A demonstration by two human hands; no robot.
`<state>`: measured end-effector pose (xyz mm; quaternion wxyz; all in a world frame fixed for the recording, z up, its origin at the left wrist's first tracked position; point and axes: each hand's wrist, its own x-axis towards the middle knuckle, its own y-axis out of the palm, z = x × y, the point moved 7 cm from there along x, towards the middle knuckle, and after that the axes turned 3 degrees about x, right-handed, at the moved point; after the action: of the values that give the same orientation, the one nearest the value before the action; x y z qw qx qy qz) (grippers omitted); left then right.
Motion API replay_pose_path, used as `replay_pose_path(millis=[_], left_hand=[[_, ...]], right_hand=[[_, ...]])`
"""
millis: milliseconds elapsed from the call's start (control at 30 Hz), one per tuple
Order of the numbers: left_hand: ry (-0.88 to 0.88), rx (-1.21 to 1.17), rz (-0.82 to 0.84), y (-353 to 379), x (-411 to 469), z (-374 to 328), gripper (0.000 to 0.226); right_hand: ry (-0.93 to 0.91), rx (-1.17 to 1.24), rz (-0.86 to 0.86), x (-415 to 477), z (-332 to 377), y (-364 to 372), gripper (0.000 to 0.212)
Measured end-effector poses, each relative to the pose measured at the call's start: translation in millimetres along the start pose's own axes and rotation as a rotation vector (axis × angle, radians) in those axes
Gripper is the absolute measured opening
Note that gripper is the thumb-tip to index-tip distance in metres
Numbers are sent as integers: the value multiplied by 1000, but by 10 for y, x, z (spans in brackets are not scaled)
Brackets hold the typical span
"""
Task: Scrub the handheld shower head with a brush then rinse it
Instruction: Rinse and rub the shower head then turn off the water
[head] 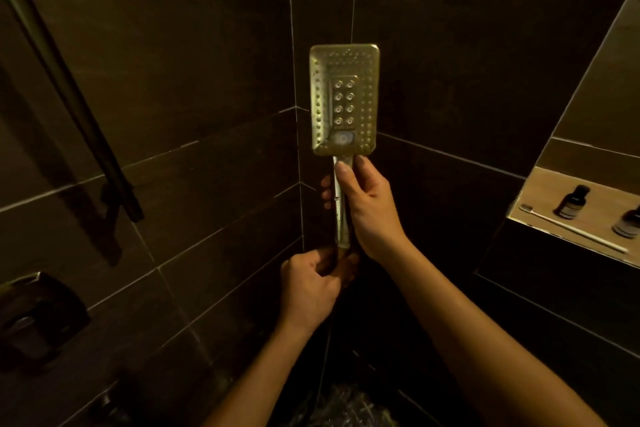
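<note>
Head view: right hand (367, 204) grips shower head (344, 97) handle, left hand (311, 284) seemingly pinches its base; toothbrush (571, 228) untouched at 3 o'clock. Scrub, rinse pending.

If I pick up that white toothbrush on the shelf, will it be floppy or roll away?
Probably stiff: the toothbrush lies straight on the shelf. Likely very light, since it is so thin beside the dark bottle. Its slim handle might roll a little if nudged.
</note>
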<state>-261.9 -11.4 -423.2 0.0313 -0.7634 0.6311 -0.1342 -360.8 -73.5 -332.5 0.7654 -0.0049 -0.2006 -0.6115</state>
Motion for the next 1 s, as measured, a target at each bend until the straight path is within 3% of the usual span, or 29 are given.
replay_pose_path(millis=[100, 267, 367, 433, 567, 633, 867, 1000], left_hand=[[-7, -3, 7, -19, -3, 15, 8], [40, -41, -52, -124, 49, 21, 22], [44, -77, -54, -141, 64, 21, 32], [42, -72, -50, -150, 72, 30, 26], [50, -44, -34, -114, 57, -2, 7], [33, -44, -32, -82, 32, -27, 10], [32, -38, -74, -159, 30, 3, 14], [16, -21, -70, -189, 19, 8, 11]], right_hand=[[21, -2, 32, -17, -12, 18, 24], [110, 320, 101, 16, -68, 23, 31], [144, 395, 140, 32, -90, 0, 35], [150, 415, 154, 41, -115, -19, 34], [171, 340, 121, 41, -149, -13, 39], [180, 308, 121, 40, -140, 11, 40], [131, 49, 157, 47, -46, 24, 11], [132, -59, 204, 42, 47, 6, 19]])
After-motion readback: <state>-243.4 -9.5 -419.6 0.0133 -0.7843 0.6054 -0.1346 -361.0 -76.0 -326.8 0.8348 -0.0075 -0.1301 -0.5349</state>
